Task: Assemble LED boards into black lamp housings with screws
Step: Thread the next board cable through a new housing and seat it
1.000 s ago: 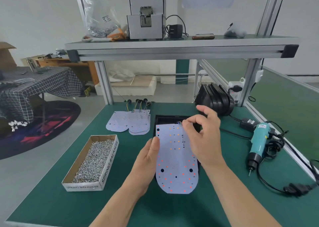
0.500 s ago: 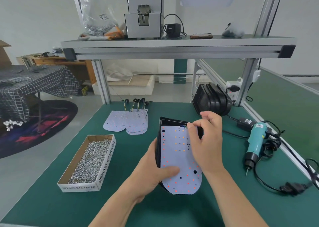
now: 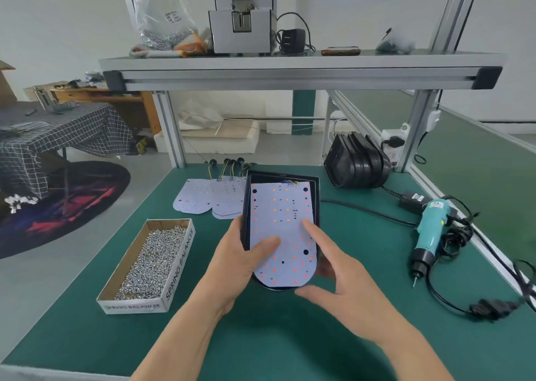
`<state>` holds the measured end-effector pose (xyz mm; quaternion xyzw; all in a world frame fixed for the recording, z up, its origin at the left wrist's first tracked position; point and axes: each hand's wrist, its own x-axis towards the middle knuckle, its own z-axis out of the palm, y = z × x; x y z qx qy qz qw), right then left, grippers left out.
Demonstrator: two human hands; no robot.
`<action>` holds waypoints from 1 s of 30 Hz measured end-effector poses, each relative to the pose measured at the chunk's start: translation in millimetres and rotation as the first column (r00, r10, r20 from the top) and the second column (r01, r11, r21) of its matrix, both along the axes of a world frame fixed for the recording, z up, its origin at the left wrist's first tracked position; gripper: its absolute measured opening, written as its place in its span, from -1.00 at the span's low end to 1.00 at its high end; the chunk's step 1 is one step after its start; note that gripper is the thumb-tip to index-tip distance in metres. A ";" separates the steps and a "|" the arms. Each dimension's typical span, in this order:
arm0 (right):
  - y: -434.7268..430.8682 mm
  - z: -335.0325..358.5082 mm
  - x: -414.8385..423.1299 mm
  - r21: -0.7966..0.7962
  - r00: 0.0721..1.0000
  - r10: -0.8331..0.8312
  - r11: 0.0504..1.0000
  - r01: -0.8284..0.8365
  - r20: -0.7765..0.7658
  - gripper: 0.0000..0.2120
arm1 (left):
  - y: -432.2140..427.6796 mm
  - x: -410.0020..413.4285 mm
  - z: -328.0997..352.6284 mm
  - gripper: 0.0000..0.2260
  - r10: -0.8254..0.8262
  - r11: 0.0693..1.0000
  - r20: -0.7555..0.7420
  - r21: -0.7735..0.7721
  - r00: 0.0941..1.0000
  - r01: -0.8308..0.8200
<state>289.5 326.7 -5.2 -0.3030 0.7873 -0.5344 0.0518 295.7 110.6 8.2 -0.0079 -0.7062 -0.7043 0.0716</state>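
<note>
2 hands (image 3: 232, 261) (image 3: 342, 276) on LED board (image 3: 280, 206) inside black housing (image 3: 316, 201).

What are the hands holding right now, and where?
The left hand grips the black housing by its left edge, thumb on the LED board. The right hand only presses the board.

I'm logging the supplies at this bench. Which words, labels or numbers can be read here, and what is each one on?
"SPRING BALANCER": long side of the cardboard screw box.
"SP..NG BALANCER", partly blurred: near end of the same box.
Dark printing on the clear bag on the shelf: too small to read.
Label on the teal electric screwdriver: too blurred to read.
White label on the black power adapter: too small to read.
Markings on the LED board: none legible.
</note>
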 end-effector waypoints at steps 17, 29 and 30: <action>-24.3 -23.6 13.0 -0.163 0.956 -0.259 0.946 0.280 0.138 0.07 | 8.5 6.5 -3.9 -0.58 0.002 0.988 0.011 -0.154 1.000 -0.001; -36.1 -12.3 -1.3 -0.266 0.886 -0.436 0.845 0.464 0.160 -0.19 | 13.0 12.7 -24.9 -0.88 0.032 0.996 0.114 0.081 0.993 -0.042; -35.6 -12.3 -2.8 -0.270 0.879 -0.446 0.837 0.476 0.166 -0.32 | 15.1 14.5 -26.9 -0.88 0.026 0.996 0.132 0.083 0.991 -0.037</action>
